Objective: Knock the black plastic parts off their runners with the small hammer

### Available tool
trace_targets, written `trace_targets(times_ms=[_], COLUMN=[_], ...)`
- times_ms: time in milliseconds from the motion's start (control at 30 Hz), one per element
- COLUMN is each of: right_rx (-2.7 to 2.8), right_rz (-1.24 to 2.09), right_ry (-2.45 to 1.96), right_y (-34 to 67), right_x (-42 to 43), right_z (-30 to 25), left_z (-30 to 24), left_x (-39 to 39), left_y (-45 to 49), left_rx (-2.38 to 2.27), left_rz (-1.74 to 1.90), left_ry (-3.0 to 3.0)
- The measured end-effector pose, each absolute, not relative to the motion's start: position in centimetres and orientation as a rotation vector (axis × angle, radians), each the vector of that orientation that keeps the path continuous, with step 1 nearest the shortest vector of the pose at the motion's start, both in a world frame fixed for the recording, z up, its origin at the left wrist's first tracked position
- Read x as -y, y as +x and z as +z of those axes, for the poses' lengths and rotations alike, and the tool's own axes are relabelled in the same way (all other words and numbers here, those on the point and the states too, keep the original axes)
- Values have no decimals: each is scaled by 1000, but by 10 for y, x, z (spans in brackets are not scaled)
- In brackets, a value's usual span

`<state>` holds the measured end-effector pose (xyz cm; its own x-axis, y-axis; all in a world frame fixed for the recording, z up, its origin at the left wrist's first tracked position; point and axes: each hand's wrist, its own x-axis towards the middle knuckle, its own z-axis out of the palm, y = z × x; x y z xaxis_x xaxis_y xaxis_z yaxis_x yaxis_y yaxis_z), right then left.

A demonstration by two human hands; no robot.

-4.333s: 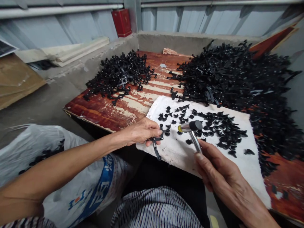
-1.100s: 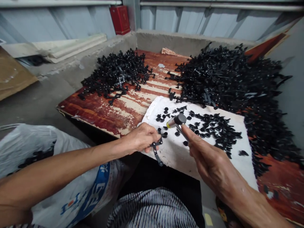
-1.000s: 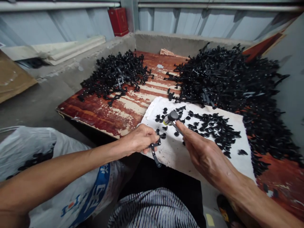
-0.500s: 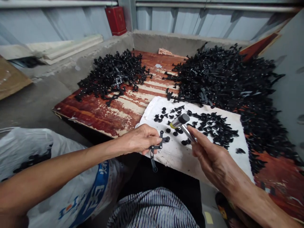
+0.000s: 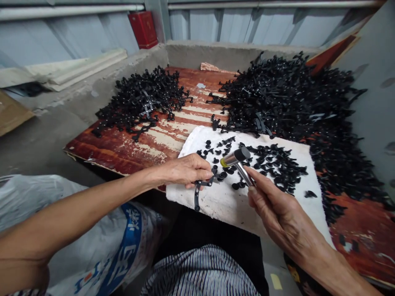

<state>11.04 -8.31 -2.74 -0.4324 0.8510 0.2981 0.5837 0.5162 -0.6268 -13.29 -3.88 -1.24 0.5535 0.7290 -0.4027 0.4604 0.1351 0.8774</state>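
Note:
My left hand [image 5: 193, 170] is closed on a black jointed linkage piece [image 5: 197, 197], whose lower arm hangs down below the fingers. A round black end of the piece sticks out to the right, over the white cloth [image 5: 222, 201]. My right hand [image 5: 274, 201] grips the handle of a small mallet [image 5: 236, 157] with a metal head, one black face and one yellow face. The yellow face is close above and right of the linkage piece. Several small black round-headed parts [image 5: 277, 164] lie scattered on the cloth.
Heaps of black linkage pieces lie at the left [image 5: 138, 98] and right [image 5: 293, 94] of the worn red-brown board [image 5: 173, 135]. A white woven sack [image 5: 92, 230] stands low on the left. Behind are a concrete ledge and a red tin [image 5: 143, 29].
My left hand has moved slightly right and up with the linkage piece, now over the cloth. The mallet stays raised, nearly in place. The view has shifted a little.

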Motion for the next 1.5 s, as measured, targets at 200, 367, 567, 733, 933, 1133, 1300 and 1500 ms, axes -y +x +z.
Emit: trace_targets(times_ms=[200,367,567,733,933,1133,1300,1500], right_rx=[2135,2120,2117,2132,2124,2154,2219,2283], right_rz=[592,606,599,626,647,525,451,457], right_ry=[-1164,-1152,-1155,-1168,-1163,-1059,-1006,-1000], right_y=[113,113,114,114,115,109,108,109], right_x=[89,89,89,89,88,87,83,82], right_z=[-27,-30,-30,-28,-34,-25,-27,-21], left_z=[-19,-20,-18,-14,-13,-10,-5,-4], left_x=[33,33,32,33,32,32,31,31], left_y=[-137,-137,-135,-132,-131,-130,-129,-131], left_rx=[-1029,-1047,-1103,-1135,-1121,-1157,-1213,-1214], left_rz=[274,259,218,197,199,183,121,118], left_ry=[1476,1497,1501,1496,1517,1509,1530,1538])
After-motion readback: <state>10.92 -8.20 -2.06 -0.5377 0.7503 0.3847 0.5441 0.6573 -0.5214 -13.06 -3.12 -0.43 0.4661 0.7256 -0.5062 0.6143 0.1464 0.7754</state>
